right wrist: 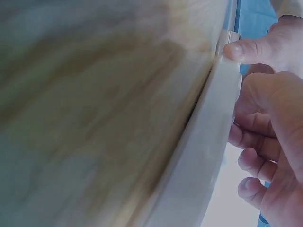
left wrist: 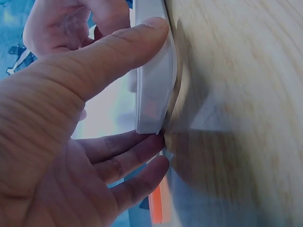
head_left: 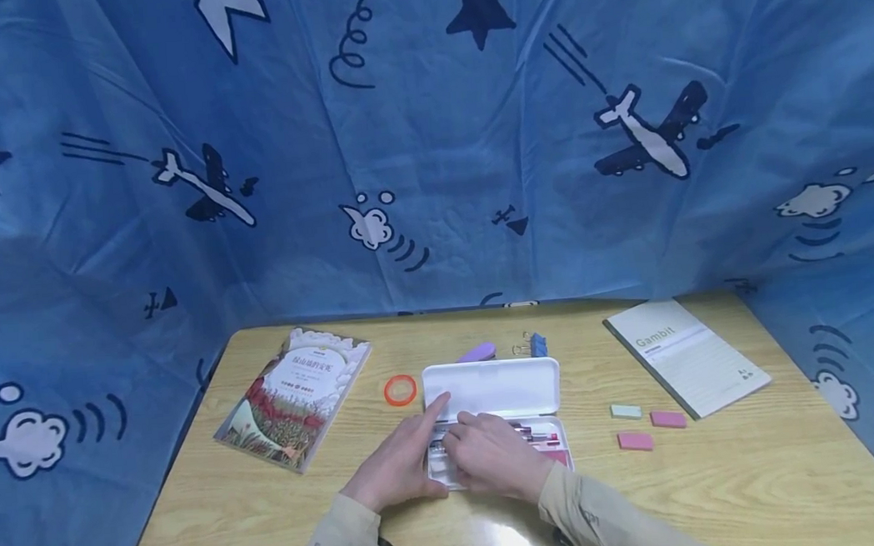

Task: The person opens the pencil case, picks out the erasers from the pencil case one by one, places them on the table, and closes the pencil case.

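Note:
A white pencil case lies on the table with its hinged lid raised at the back. My left hand holds its left end; in the left wrist view the thumb presses the front wall and the other fingers lie at the end. The right hand reaches into the left part of the case, fingers curled in the right wrist view. Its fingertips are hidden behind the case wall, so I cannot tell what they pinch. Pens and a pink piece show in the case's right part.
Left of the case are an orange tape ring and a picture-covered book. Behind it sit a purple object and blue binder clips. Rightward lie pink erasers, a pale green eraser and a notebook.

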Demonstrator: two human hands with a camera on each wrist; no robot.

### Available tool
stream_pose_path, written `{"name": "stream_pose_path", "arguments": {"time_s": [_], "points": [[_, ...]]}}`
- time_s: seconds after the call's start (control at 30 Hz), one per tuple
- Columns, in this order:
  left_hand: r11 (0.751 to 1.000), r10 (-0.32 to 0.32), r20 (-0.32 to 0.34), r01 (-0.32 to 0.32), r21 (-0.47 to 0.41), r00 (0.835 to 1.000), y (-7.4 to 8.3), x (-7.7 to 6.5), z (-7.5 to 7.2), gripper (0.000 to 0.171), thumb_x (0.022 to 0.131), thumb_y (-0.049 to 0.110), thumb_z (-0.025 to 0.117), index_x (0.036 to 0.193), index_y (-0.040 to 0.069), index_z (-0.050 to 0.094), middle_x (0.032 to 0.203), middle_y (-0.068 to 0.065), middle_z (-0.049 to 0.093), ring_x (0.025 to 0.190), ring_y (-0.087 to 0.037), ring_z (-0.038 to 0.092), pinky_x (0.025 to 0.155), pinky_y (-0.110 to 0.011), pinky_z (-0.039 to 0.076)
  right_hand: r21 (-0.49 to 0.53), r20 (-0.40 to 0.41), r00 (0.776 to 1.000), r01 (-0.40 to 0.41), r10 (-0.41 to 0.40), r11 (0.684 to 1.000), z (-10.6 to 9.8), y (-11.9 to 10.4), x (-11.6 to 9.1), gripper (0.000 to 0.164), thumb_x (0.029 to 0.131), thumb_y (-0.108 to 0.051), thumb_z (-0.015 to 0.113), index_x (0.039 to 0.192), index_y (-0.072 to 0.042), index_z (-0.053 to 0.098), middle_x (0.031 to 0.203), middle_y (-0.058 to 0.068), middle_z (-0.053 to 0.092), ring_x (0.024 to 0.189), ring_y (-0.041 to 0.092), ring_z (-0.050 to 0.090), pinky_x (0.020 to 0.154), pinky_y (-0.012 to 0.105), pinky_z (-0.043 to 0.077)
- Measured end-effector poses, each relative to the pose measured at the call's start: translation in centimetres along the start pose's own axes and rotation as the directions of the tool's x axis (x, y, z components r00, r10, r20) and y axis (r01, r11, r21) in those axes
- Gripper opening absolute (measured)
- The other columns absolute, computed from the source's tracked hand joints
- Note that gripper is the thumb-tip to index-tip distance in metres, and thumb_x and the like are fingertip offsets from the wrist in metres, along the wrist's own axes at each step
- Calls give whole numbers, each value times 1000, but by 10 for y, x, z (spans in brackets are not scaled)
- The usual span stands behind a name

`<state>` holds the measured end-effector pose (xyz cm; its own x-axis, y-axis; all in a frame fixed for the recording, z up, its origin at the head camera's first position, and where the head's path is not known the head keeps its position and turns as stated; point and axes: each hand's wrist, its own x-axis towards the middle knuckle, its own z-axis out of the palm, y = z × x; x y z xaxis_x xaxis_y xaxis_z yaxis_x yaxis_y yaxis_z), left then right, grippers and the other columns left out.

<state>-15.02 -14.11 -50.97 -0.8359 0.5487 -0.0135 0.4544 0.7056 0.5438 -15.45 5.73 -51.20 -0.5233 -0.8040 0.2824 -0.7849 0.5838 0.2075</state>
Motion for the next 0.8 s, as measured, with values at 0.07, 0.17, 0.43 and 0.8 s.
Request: {"name": "stream_pose_path", "arguments": {"time_s": [0.07, 0.17, 0.43, 0.8], "points": [[1000, -7, 5, 7, 1, 1000, 0, 0, 0, 130, 62, 21, 97, 164, 16, 16, 145, -20, 55, 131, -35, 55, 113, -49, 46, 9, 2, 1000, 9, -9, 1000, 0, 1, -1, 22, 76, -33, 78, 88, -16, 72, 81, -8, 69, 71, 9, 53, 57, 19, 44], [1000, -23, 14, 24, -3, 1000, 1, 1, 0, 131, 63, 22, 96, 164, 18, 14, 147, -20, 54, 133, -34, 54, 114, -49, 45, 23, 13, 1000, 25, -25, 999, -1, 2, -1, 18, 78, -30, 76, 90, -17, 73, 85, -8, 70, 76, 9, 56, 63, 20, 49], [999, -39, 31, 39, -21, 999, 0, 2, 0, 129, 64, 23, 96, 164, 19, 14, 150, -19, 51, 136, -34, 51, 116, -49, 44, 12, -3, 996, 93, -93, 996, -9, 6, -2, 4, 83, -26, 76, 82, -22, 75, 89, -12, 68, 79, 7, 59, 64, 21, 50], [999, -27, 21, 27, -21, 999, 1, 1, -1, 128, 64, 22, 96, 164, 18, 16, 147, -18, 54, 134, -33, 53, 114, -49, 45, 14, -2, 991, 135, -135, 991, -10, 5, -4, 13, 81, -21, 76, 93, -27, 75, 98, -13, 73, 89, 6, 65, 75, 22, 56]]}}
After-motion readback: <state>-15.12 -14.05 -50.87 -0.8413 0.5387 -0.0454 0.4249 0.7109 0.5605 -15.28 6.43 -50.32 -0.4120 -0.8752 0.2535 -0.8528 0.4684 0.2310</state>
